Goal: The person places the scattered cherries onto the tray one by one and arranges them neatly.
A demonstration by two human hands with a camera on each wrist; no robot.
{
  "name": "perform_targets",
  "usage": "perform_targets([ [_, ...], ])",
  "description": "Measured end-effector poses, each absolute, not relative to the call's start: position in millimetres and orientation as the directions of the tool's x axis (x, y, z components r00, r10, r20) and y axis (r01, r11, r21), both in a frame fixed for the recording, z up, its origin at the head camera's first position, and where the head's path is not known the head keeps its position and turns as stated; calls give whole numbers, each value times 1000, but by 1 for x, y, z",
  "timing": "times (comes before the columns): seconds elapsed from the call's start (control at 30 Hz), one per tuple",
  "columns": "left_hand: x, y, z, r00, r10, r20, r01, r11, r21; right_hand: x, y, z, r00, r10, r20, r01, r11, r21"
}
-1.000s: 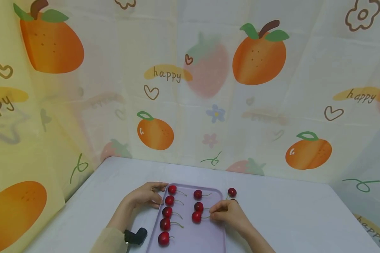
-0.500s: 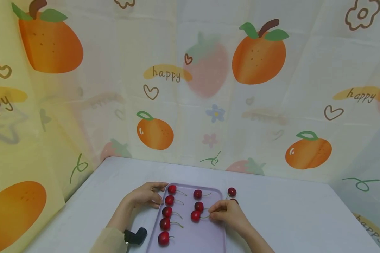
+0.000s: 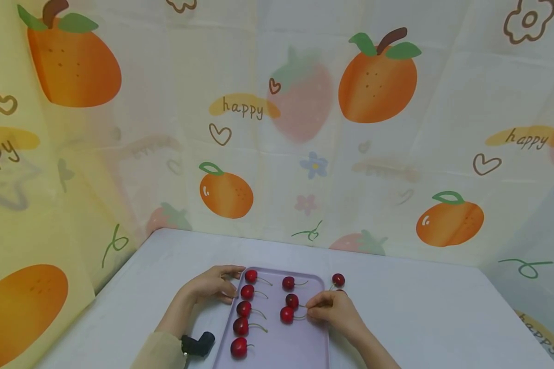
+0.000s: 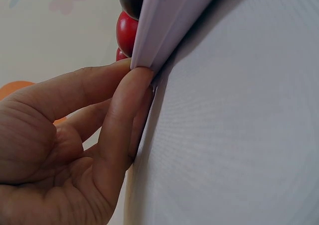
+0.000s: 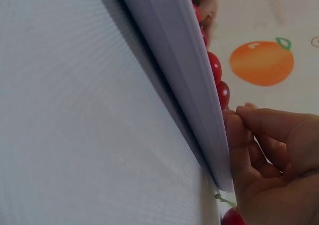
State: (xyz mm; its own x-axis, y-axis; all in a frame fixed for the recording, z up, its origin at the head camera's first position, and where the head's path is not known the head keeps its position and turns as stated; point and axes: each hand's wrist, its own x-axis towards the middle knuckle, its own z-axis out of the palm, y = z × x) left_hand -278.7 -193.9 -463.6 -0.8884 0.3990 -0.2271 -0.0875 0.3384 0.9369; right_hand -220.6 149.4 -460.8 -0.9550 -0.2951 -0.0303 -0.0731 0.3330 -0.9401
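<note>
A lilac tray holds red cherries with stems. Several stand in a column along its left side, among them a front cherry. On the right side are a back cherry, a middle cherry and a nearer cherry, the last two side by side. My left hand holds the tray's left rim near the far corner; thumb and a finger pinch the rim in the left wrist view. With thumb and forefinger, my right hand pinches the nearer cherry's stem over the tray's right edge.
Beyond the tray's right edge a loose cherry lies on the white table, with another mostly hidden behind my right hand. A black device sits at my left wrist. A fruit-print cloth stands behind the table.
My right hand and the nearer cherry have shifted slightly, first left, then back right. The middle cherry has moved a little to the right. My left hand stays in place.
</note>
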Motion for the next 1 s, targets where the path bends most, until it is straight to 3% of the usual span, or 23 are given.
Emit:
perform_targets([
  [0.8,-279,-196,-465,-888,405,-220,-83,329,941,-222,159,-451,-974,-223,-39,-29,292,-956],
  [1.0,-280,-196,-466,-889,400,-222,-84,333,939,-227,170,-446,-980,-186,-66,26,212,-977],
])
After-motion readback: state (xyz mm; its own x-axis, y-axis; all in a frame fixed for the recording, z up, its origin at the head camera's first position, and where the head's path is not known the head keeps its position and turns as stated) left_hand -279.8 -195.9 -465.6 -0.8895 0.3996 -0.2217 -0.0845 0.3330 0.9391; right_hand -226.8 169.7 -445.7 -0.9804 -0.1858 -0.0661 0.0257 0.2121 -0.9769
